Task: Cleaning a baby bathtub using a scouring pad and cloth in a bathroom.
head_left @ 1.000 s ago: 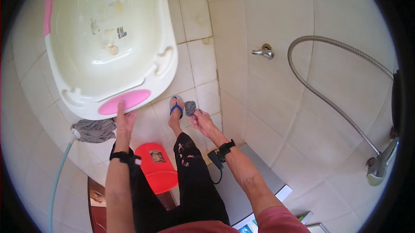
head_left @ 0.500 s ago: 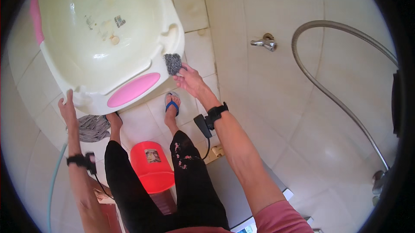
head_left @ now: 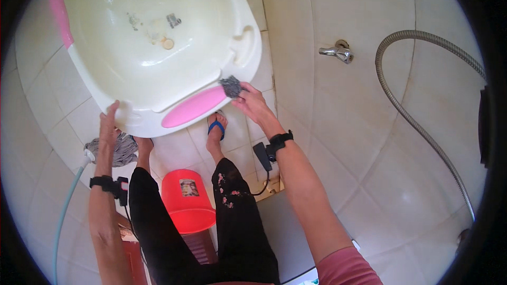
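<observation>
A cream-white baby bathtub (head_left: 138, 66) with pink panels is tilted up before me, its inside facing me. My right hand (head_left: 254, 103) pinches a dark grey scrubbing pad (head_left: 231, 86) against the tub's near rim, at the right end of the long pink panel (head_left: 194, 106). On the left, my left hand (head_left: 109, 121) grips the tub's near left corner; part of its fingers is hidden behind the rim. Inside the tub lie worn dark printed marks and a round beige plug (head_left: 168, 43).
A grey string mop (head_left: 119, 149) with a pale blue handle lies by my left foot. Between my legs is a red bucket (head_left: 191, 222). A metal tap (head_left: 338, 51) and a shower hose (head_left: 388, 87) are on the tiled wall at right.
The tub has shifted to the right along with my left hand. My right hand has moved the scrubbing pad onto the end of the pink panel.
</observation>
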The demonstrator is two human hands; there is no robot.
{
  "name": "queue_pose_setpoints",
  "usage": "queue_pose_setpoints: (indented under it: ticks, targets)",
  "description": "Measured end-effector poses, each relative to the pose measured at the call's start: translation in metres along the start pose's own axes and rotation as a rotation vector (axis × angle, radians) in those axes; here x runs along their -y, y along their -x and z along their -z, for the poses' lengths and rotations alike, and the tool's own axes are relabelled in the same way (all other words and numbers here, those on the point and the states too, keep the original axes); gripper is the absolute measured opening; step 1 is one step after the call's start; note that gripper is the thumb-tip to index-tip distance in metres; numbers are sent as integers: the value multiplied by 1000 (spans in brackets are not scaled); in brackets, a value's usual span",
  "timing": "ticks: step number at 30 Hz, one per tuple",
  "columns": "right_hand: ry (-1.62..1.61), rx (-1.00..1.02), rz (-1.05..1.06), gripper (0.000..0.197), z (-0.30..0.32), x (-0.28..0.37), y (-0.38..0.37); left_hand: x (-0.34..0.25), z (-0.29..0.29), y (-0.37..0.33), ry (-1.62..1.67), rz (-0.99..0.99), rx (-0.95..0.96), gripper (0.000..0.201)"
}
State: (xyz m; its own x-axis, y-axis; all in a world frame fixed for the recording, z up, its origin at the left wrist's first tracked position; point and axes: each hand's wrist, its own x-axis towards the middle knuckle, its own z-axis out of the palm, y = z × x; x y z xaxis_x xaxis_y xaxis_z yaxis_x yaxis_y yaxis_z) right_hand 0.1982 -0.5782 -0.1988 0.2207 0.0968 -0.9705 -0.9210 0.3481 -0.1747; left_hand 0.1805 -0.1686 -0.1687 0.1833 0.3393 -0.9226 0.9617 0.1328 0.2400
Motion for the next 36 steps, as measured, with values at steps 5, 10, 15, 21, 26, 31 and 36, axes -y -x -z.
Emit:
queue_pose_setpoints:
  ticks: [5, 10, 15, 21, 26, 31, 36]
  targets:
    - [-28, -104, -33, 36, 60, -22, 22, 43, -41, 16, -75, -143, 11, 58]
    - [4, -151, -93, 30, 132, -50, 39, 86, -74, 17, -431, -383, -42, 56]
    - [106, -331, -113, 23, 143, -66, 56, 102, -77, 9, -556, -515, -149, 53]
    - [238, -409, -1, 21, 99, -61, 81, 99, -70, 17, -830, -778, -280, 50]
    - [529, -341, 66, 27, 36, -16, 98, 62, -74, 73, -571, -488, -63, 52]
    - [705, -603, 603, 41, 32, 46, 98, 57, -43, 84, -709, -506, 36, 47]
    - [185, -704, 800, 37, -4, 139, 128, 50, -16, 105, -525, -557, 67, 41]
